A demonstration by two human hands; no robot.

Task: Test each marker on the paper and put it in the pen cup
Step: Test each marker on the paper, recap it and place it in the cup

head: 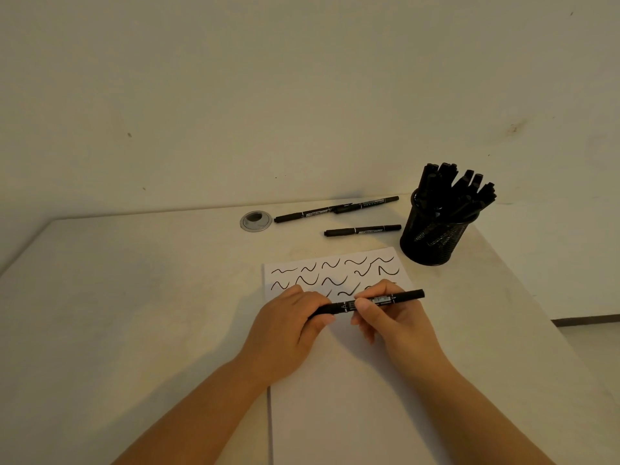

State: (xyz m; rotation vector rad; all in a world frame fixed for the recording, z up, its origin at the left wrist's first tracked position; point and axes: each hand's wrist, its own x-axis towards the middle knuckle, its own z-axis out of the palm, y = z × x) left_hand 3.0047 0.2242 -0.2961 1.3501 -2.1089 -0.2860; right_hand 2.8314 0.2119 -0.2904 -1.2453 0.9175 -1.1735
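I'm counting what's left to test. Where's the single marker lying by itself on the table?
In the head view, the lone marker lies right of centre on the table, between the paper and the two overlapping markers, just left of the pen cup.

Illumination is dim and warm, giving the white table (134, 297) and the wall a yellow-green cast. The pen cup (436, 236) serves as the reference point: a faint shadow falls on the wall just behind it, and soft shadows lie under the loose markers to its left. No glare is present. Focus is acceptable near the pen cup, with mild overall softness. Table edges far from the cup curve from wide-angle distortion.
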